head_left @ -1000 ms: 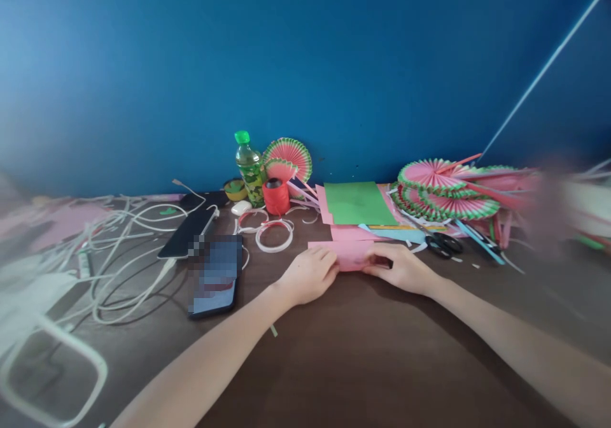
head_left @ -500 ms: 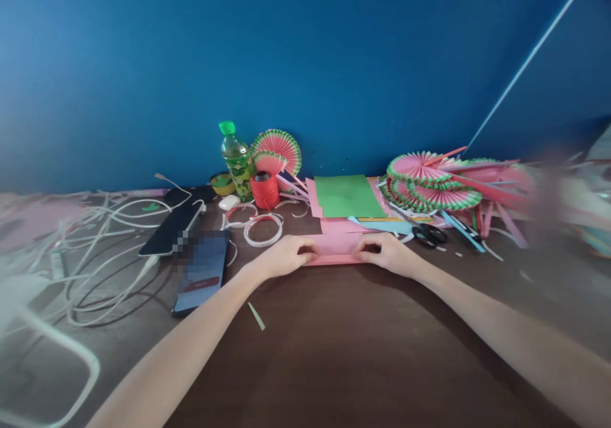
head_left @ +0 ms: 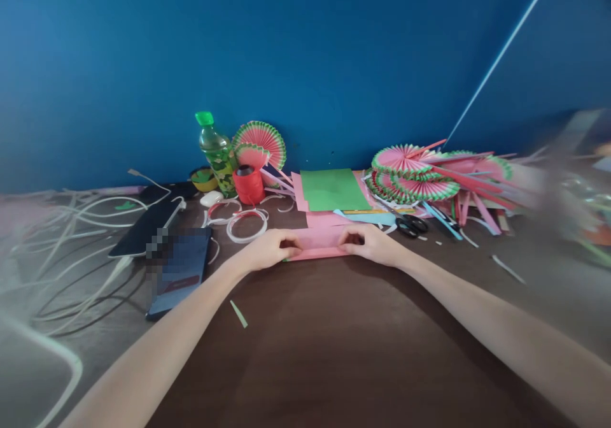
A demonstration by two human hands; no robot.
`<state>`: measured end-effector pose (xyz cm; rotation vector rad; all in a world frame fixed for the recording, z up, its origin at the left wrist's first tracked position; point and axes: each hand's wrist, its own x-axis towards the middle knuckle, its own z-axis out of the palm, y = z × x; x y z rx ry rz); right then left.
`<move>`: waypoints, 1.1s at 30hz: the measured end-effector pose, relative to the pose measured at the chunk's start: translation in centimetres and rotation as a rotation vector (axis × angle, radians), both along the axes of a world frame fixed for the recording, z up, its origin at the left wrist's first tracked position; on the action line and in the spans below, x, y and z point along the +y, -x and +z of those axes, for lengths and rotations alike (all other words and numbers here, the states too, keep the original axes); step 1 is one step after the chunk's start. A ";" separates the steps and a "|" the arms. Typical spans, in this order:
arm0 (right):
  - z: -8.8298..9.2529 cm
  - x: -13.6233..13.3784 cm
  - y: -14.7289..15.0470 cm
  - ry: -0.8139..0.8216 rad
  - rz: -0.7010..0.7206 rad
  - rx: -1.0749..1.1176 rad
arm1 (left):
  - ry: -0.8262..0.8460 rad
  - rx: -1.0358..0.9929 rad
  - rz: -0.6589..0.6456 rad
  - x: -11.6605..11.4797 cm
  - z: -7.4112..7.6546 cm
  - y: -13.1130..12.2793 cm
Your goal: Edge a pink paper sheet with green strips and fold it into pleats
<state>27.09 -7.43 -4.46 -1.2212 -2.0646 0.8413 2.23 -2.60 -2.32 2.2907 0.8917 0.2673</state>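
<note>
A sheet of pink paper [head_left: 321, 242] lies on the brown table with a lengthwise fold along its near edge. My left hand [head_left: 270, 249] pinches its left end, fingers curled, and a sliver of green shows under that end. At the right end my right hand [head_left: 370, 245] pinches the same paper between thumb and fingers. Just behind it, a green sheet [head_left: 333, 190] rests on more pink paper. Black scissors [head_left: 411, 225] lie right of these sheets, near a light blue paper strip [head_left: 367, 218].
Pleated pink-green paper fans [head_left: 415, 179] pile up at back right; another fan [head_left: 261, 141] leans on the blue wall. A bottle [head_left: 217, 157], a red thread spool [head_left: 249, 185] and white wire coils [head_left: 247, 225] stand left of centre. A phone [head_left: 184, 275] and white cables [head_left: 86, 243] lie farther left.
The whole scene has shifted slightly left as the head view turned. Both hands still hold the pink paper, and its folded near edge looks little changed.
</note>
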 end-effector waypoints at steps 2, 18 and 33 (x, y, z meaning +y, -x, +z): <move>0.0 0.0 0.0 -0.013 0.006 0.003 | 0.007 0.000 0.007 0.0 -0.1 -0.1; -0.2 -0.3 -0.3 -0.061 0.021 -0.016 | -0.063 -0.047 0.007 -1.0 -0.3 -0.5; -0.2 -0.5 -0.5 -0.086 0.051 -0.055 | -0.109 -0.053 -0.008 -1.4 -0.7 -0.7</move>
